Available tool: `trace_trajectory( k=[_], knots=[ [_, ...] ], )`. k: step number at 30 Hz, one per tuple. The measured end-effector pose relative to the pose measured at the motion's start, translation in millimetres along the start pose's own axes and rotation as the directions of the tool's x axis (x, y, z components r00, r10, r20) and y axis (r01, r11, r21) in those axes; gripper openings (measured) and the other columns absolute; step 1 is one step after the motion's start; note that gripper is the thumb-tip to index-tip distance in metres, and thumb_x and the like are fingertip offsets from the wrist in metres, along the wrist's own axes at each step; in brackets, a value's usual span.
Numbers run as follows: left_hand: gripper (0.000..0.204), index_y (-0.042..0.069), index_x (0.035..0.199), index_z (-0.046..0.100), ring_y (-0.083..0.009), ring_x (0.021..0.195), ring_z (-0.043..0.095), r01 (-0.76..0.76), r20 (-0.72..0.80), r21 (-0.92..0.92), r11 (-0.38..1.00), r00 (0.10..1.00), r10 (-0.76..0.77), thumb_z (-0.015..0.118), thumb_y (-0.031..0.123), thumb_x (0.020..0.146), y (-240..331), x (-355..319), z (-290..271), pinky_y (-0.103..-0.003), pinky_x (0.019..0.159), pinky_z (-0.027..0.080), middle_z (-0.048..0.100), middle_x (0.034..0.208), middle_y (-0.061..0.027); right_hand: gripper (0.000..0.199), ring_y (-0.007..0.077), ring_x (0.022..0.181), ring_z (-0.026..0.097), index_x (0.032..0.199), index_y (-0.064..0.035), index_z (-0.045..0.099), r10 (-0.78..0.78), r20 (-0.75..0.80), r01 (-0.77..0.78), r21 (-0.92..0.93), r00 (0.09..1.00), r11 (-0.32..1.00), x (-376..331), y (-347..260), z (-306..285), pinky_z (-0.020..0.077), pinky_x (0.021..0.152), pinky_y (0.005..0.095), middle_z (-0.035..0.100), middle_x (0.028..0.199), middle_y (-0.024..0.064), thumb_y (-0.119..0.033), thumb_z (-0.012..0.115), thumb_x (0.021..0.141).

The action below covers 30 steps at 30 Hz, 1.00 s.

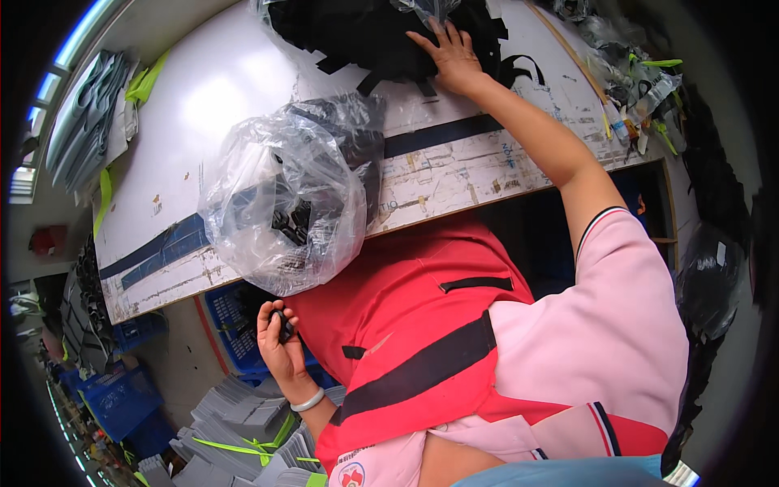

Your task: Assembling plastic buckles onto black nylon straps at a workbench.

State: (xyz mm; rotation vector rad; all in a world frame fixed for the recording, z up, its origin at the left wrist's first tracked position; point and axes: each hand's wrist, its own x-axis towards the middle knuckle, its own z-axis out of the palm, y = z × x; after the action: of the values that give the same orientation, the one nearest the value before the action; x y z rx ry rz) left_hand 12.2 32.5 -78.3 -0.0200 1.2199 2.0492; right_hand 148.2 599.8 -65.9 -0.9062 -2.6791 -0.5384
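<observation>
Your left hand (281,345) is off the near edge of the table (166,150), fingers curled round a small black piece (285,327). Grip looks light, thumb and fingertips rather than full fist; probably enough for something that small. Exact shape: can't tell, fingers cover part of it.

Your right hand (457,63) is at the far side, arm stretched across the table. Fingers spread, palm down on the black cloth heap (349,36), tips by some clear film (422,6). Reads as steadying or feeling the heap; can't tell if the tips pinch any film.

Clear bag (235,183) sits left of centre, overhanging the near edge, mouth toward you. Small black parts (294,221) show inside. Likely parked there so your left hand gets a short reach. Bag looks floppy, so that overhang could let it slide.
</observation>
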Motion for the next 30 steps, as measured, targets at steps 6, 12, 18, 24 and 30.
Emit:
trace_trajectory(
  k=[6,12,18,24,30],
  knots=[
    [0.024,0.001,0.116,0.058,-0.0183,0.088,0.065,0.01,-0.054,0.06,0.998,0.999,-0.007,0.054,0.001,0.092,-6.6,8.9,23.6,-0.03,0.074,0.057,0.063,0.106,-0.0102,0.06,0.0268,0.112,0.054,0.133,-0.0169,0.049,-0.046,-0.06,0.051,0.089,0.997,0.995,23.6,10.6,13.5,0.0445,0.093,0.0364,0.06,0.118,0.009,-0.005,0.063,0.075],
    [0.024,0.001,0.116,0.058,-0.0184,0.089,0.064,0.056,-0.082,0.077,0.995,0.995,-0.05,0.055,0.001,0.092,-15.1,3.6,14.3,-0.03,0.074,0.057,0.063,0.107,-0.0103,0.048,0.0301,0.103,0.06,0.118,-0.0119,0.057,-0.137,0.095,0.088,0.402,0.986,0.911,-0.1,18.2,-21.6,0.0501,0.087,0.039,0.064,0.105,0.0105,-0.006,0.069,0.073],
    [0.031,0.0,0.123,0.052,-0.0203,0.093,0.064,0.073,-0.122,0.077,0.994,0.991,-0.063,0.052,0.0,0.092,-14.7,-3.6,28.3,-0.03,0.074,0.057,0.061,0.114,-0.0142,0.038,0.0282,0.096,0.06,0.101,-0.0073,0.059,-0.311,0.021,0.236,0.602,0.95,0.763,-78.0,-9.7,-46.3,0.0505,0.082,0.0365,0.061,0.099,0.0079,-0.003,0.073,0.066],
    [0.034,0.0,0.131,0.044,-0.0213,0.087,0.066,0.087,0.038,0.24,0.967,0.994,-0.099,0.048,0.003,0.097,-17.6,-9.8,49.4,-0.027,0.067,0.055,0.06,0.116,-0.0206,0.044,0.0278,0.103,0.054,0.109,-0.0154,0.061,-0.316,0.103,0.208,0.561,0.943,0.801,-102.7,-19.2,-62.2,0.0476,0.09,0.0378,0.052,0.115,0.006,-0.01,0.076,0.068],
    [0.018,0.001,0.114,0.048,-0.0201,0.069,0.066,0.029,0.078,0.242,0.97,0.996,-0.049,0.05,0.011,0.099,-33.0,-14.5,61.4,-0.025,0.052,0.051,0.065,0.101,-0.0201,0.046,0.0257,0.109,0.049,0.112,-0.0234,0.064,-0.383,0.046,0.328,0.433,0.922,0.84,-108.5,-41.3,-105.5,0.0409,0.097,0.0381,0.049,0.118,0.0051,-0.015,0.077,0.069]
  ],
)
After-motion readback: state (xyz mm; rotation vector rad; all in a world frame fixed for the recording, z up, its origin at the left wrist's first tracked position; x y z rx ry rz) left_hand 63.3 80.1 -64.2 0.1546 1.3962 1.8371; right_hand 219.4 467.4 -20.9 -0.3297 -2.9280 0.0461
